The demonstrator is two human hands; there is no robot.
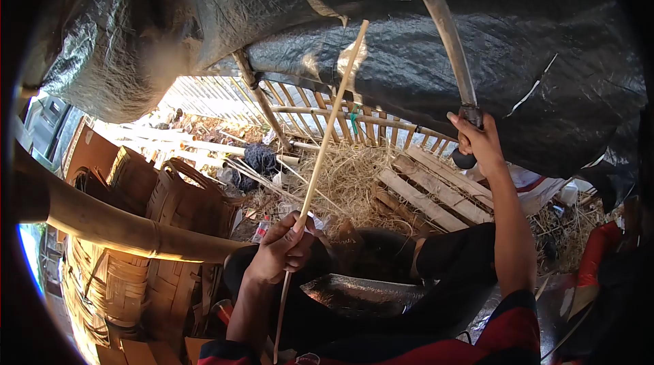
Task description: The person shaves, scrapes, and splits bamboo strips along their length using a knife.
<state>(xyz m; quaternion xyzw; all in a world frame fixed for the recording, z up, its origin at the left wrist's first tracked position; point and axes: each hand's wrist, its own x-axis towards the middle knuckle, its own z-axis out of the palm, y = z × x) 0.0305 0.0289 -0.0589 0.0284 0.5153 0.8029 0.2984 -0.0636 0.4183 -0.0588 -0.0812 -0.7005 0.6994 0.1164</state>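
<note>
My left hand (281, 248) is closed around a long, thin bamboo strip (329, 130), which stands tilted, its upper end leaning right. Below the fist the strip's thin lower end runs down toward my lap. On the right, my right hand (479, 141) grips a machete (446, 31) by its dark handle. The blade points up and slightly left, well apart from the strip. Fingers wrap both items, so part of the handle and part of the strip are hidden.
A thick bamboo pole (136, 234) crosses at left over woven bamboo baskets (187, 195). Black plastic sheeting (545, 31) hangs overhead. Ahead lie straw (354, 174), a wooden pallet (436, 191) and a bamboo fence (320, 113). My legs (456, 263) are bent below.
</note>
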